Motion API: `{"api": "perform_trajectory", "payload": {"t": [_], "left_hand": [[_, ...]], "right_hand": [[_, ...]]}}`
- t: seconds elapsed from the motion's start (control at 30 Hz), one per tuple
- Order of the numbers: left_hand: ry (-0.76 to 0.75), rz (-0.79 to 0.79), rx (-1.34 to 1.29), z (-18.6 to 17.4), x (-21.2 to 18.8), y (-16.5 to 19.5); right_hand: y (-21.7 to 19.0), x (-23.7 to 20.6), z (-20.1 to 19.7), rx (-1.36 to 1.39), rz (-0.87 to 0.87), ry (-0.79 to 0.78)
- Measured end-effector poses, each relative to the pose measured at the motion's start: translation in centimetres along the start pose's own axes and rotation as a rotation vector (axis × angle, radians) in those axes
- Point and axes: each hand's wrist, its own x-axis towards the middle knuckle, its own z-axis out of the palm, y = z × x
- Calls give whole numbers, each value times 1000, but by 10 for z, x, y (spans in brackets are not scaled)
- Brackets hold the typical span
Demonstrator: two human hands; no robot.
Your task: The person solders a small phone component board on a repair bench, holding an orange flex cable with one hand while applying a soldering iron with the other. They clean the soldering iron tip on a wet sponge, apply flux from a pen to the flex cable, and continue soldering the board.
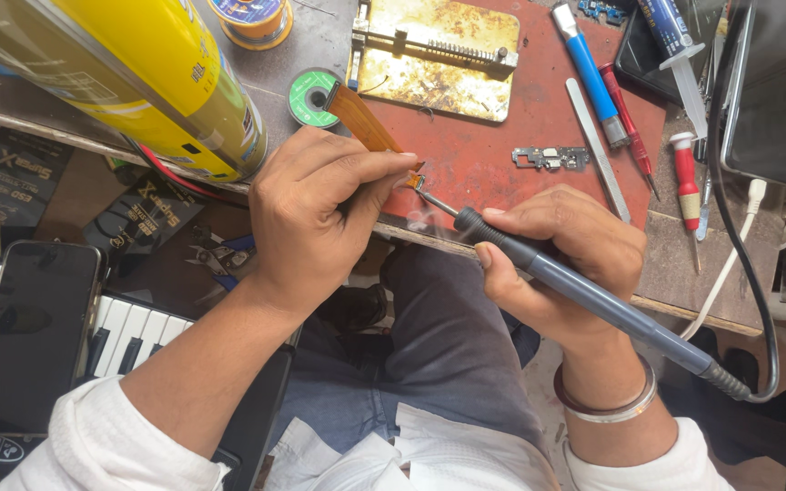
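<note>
Fingers of the left hand [316, 214] pinch the near end of an orange flex ribbon cable [366, 120], holding it just off the near edge of the counter [593, 264] so its tip hangs free and steady. The right hand [561, 259] is closed around a grey soldering iron [584, 295], gripped low like a pen for fine control; its metal tip meets the cable's end right beside the left thumb, and a faint wisp of smoke shows there. The iron's cord runs off to the right and loops up past the hand.

Farther out, the cable stretches back to a green spool of solder wick [309, 96]. A red work mat [520, 127] covers the counter, carrying a brass-coloured holding jig [438, 64] at the far side and a small circuit board [552, 158] in easy reach to the right. Screwdrivers [629, 114], blue- and red-handled, lie with a metal spudger [598, 150] along the mat's right edge. A yellow spray can [138, 77] lies on its side at far left. A dark phone [34, 332] rests on a keyboard [129, 332] at near left, below counter level.
</note>
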Motion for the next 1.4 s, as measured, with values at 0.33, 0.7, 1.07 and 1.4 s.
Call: {"api": "perform_trajectory", "payload": {"t": [0.33, 0.7, 1.07, 1.4], "left_hand": [[1, -4, 9, 0, 0, 0], [0, -8, 5, 0, 0, 1], [5, -3, -12, 0, 1, 2], [32, -25, -88, -1, 0, 4]], "right_hand": [[-2, 2, 0, 9, 10, -3], [-1, 0, -1, 2, 19, 9], [-1, 0, 0, 16, 4, 9], [11, -16, -2, 162, 109, 135]]}}
